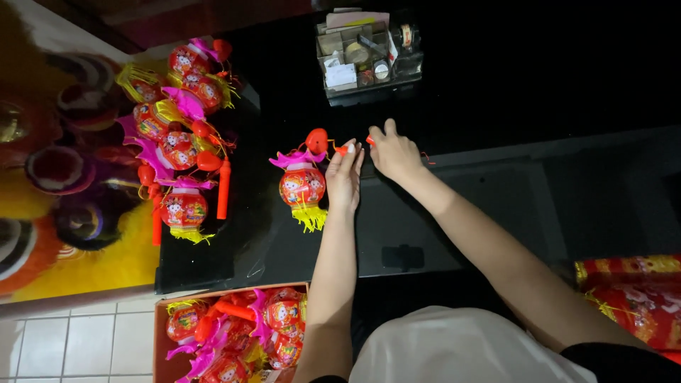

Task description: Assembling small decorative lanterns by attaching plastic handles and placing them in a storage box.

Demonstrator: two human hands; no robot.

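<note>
A small red toy lantern [302,186] with a pink top, yellow fringe and a red heart-shaped piece lies on the black table [496,106]. My left hand [345,179] rests just right of it, fingertips pinching a thin red stick [343,149]. My right hand [394,152] is beside it, fingers closed on the stick's other end near a red tip. Both hands meet above the lantern's upper right.
A row of several finished lanterns [179,135] with red handles lies at the table's left. A cardboard box [234,333] of more lanterns sits below. A clear organizer [367,58] stands at the back. Red-gold packaging [638,294] lies at right; a furry yellow costume [64,177] at left.
</note>
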